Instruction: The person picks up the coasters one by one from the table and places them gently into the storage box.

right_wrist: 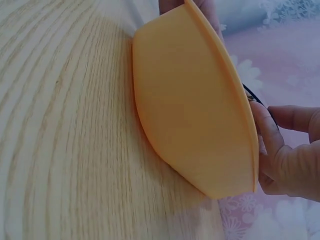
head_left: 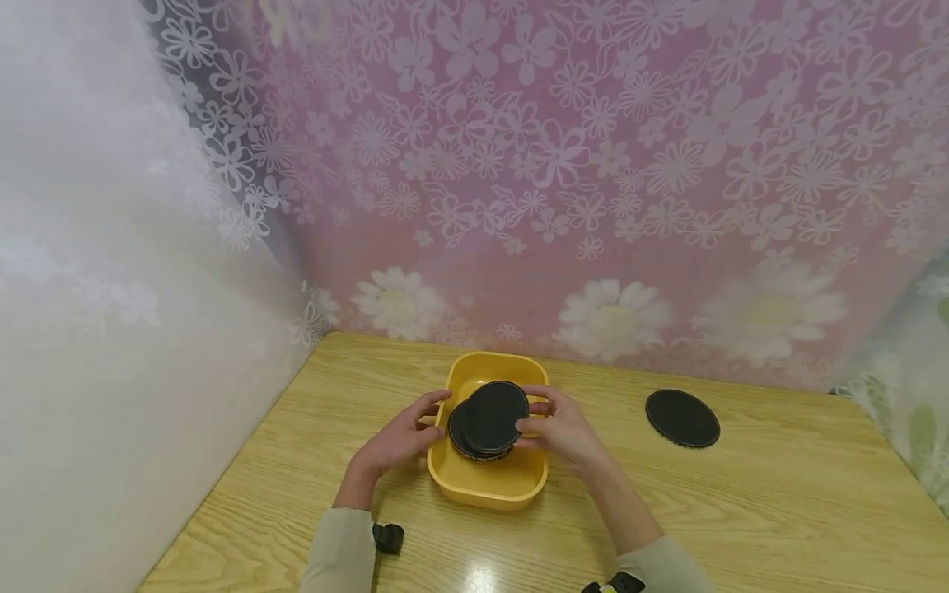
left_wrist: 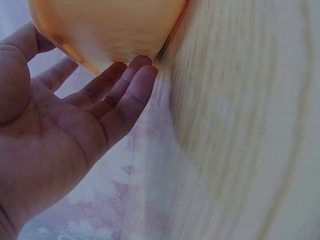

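Note:
My right hand (head_left: pixel 565 428) pinches a round black coaster (head_left: pixel 495 416) by its right edge, thumb on top and fingers beneath, over the yellow plastic tub (head_left: pixel 485 501). At least one more black coaster (head_left: pixel 458 441) lies below it in the tub, mostly covered. My left hand (head_left: pixel 400 441) holds the tub's left side, with thumb and index finger at the rim; in the left wrist view its other fingers (left_wrist: pixel 132 95) lie against the outer wall. The tub's side wall (right_wrist: pixel 190 100) hides much of the coaster in the right wrist view.
Another black coaster (head_left: pixel 682 418) lies flat on the wooden table (head_left: pixel 778 494), right of the tub. A pink floral curtain (head_left: pixel 519 206) hangs along the table's back edge, and a pale cloth (head_left: pixel 148 329) hangs at the left.

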### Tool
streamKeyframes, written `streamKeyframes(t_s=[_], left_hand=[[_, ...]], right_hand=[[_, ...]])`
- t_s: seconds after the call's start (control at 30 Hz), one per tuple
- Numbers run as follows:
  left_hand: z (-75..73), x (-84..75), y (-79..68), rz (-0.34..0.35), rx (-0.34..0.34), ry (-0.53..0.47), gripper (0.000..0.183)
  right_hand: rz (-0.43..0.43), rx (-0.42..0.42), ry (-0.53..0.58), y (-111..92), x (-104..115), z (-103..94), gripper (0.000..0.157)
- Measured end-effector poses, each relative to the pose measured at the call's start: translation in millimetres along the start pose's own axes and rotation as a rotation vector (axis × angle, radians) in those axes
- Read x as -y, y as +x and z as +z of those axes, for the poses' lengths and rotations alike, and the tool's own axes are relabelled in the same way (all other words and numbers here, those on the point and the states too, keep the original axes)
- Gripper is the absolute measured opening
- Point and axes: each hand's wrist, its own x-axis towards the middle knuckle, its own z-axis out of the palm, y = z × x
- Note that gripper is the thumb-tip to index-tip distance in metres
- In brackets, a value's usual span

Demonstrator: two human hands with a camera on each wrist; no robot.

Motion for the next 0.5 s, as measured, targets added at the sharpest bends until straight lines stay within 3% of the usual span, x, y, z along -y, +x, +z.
streamKeyframes(t_s=[0.5], left_hand=[[-1.3,3.6,0.9,0.001,0.000,-0.007,0.063]], right_hand=[[0.024,-0.023,-0.073,17.4,-1.3,23.5,0.058]])
